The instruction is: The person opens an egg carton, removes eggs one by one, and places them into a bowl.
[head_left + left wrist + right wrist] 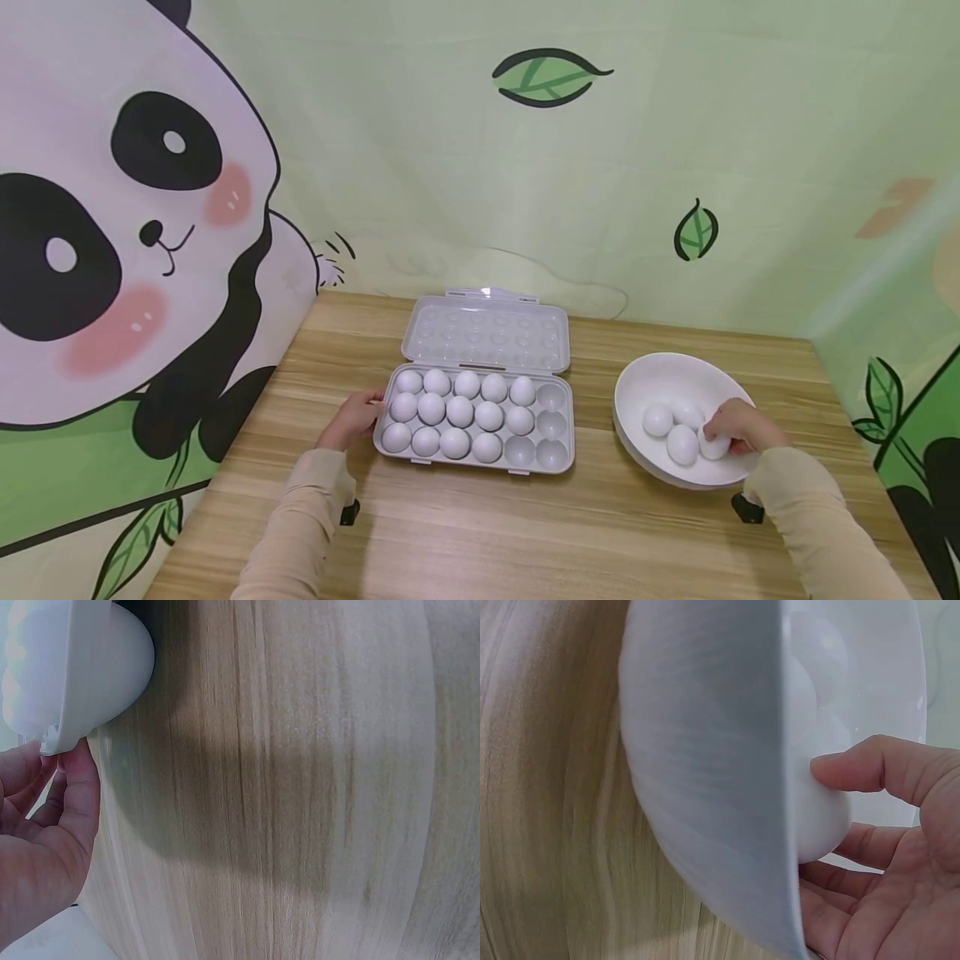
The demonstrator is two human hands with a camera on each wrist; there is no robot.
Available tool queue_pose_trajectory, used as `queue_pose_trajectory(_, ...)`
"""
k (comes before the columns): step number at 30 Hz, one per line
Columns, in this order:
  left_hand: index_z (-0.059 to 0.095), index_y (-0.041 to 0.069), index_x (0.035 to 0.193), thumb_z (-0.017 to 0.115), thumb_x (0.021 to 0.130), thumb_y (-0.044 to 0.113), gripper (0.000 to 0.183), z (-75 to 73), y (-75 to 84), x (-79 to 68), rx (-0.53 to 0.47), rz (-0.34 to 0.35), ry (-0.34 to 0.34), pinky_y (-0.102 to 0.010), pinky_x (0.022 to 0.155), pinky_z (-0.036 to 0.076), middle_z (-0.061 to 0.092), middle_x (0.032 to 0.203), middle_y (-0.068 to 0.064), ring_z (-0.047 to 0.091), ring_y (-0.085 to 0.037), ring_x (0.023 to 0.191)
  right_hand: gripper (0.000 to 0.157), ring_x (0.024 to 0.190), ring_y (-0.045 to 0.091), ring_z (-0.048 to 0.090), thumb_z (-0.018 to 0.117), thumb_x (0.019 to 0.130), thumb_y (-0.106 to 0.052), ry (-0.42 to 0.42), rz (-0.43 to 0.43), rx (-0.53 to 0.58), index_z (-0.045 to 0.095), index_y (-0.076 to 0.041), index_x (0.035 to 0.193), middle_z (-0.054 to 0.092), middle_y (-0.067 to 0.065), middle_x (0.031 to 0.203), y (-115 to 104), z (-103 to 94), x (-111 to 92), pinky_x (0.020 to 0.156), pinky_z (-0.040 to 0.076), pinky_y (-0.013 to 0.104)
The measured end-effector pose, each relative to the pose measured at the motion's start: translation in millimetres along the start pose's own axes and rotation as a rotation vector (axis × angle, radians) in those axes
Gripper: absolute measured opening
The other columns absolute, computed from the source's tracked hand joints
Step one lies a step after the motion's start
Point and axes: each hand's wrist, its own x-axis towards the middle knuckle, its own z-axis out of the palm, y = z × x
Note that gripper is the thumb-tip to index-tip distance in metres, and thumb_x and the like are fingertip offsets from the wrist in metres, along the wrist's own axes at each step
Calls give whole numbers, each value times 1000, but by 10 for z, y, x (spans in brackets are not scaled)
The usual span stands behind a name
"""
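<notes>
In the bowl [651,377], one egg [821,825] is pinched by the right hand [745,427]; the tray [551,427], by the left hand [356,419]. Neighbouring eggs [682,445] could be cracked by a slip.

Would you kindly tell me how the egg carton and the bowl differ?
The egg carton is rectangular with an open lid; the bowl is round and lidless. The carton's hollows seat fourteen eggs apart; the bowl shows four clustered together. Both are pale and hold white eggs.
</notes>
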Motion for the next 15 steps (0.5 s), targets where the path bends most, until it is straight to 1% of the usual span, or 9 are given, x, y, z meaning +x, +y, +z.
queue_pose_trajectory(2, 48, -3, 118, 43, 90, 13, 33, 26, 94, -65, 22, -22, 6, -41, 69, 50, 55, 103, -17, 56, -24, 87, 11, 50, 15, 47, 55, 67, -4, -3, 1, -2, 46, 2, 69, 49, 6, 62, 4, 3, 5, 48, 43, 23)
queue_pose_trajectory(3, 48, -2, 119, 43, 90, 14, 33, 5, 31, -21, 14, 2, -7, -41, 68, 50, 55, 103, -18, 56, -25, 86, 10, 50, 15, 47, 55, 67, -4, -3, 4, 3, 47, 1, 69, 49, 5, 62, 8, 4, 10, 48, 43, 23)
queue_pose_trajectory(4, 47, -2, 120, 43, 90, 15, 34, -2, -44, 47, 12, -7, -3, -41, 68, 50, 55, 104, -18, 56, -25, 87, 10, 51, 15, 47, 55, 67, -4, -2, 6, 6, 47, 1, 69, 49, 5, 62, 14, 6, 17, 48, 43, 23)
queue_pose_trajectory(5, 48, 0, 120, 44, 90, 17, 34, -26, -184, 162, -1, -2, -6, -41, 68, 50, 56, 104, -16, 57, -24, 86, 10, 51, 14, 47, 55, 67, -4, -1, 8, 9, 47, 1, 69, 49, 5, 62, 19, 7, 25, 48, 43, 23)
queue_pose_trajectory(8, 51, 6, 118, 51, 88, 26, 37, -162, -831, 681, -63, 36, -43, -38, 60, 51, 58, 99, -11, 59, -20, 80, 9, 52, 14, 47, 55, 66, -4, 1, 8, 13, 48, 1, 69, 49, 4, 62, 33, 10, 44, 49, 43, 23)
queue_pose_trajectory(9, 52, 8, 117, 53, 86, 29, 37, -200, -1044, 858, -79, 36, -46, -37, 59, 51, 59, 98, -10, 60, -19, 79, 9, 52, 14, 47, 55, 66, -4, 4, 8, 14, 48, 0, 69, 49, 3, 62, 36, 12, 50, 49, 43, 23)
queue_pose_trajectory(10, 52, 11, 117, 54, 85, 32, 38, -217, -1201, 1000, -83, 9, -38, -39, 60, 51, 59, 101, -10, 60, -20, 81, 9, 52, 14, 47, 55, 66, -4, 4, 6, 13, 48, 0, 68, 49, 3, 62, 39, 13, 54, 48, 43, 23)
queue_pose_trajectory(12, 53, 14, 115, 56, 84, 33, 36, -264, -1481, 1247, -93, -13, -32, -39, 60, 52, 59, 102, -11, 61, -22, 82, 9, 51, 14, 46, 55, 66, -4, 5, 7, 17, 47, 0, 68, 48, 3, 61, 40, 16, 55, 48, 43, 23)
queue_pose_trajectory(15, 55, 19, 112, 56, 84, 31, 31, -292, -1698, 1451, -103, -56, -16, -42, 62, 52, 59, 104, -11, 61, -25, 86, 10, 50, 13, 46, 55, 66, -5, 6, 8, 25, 47, 0, 68, 48, 3, 60, 35, 18, 51, 47, 42, 23)
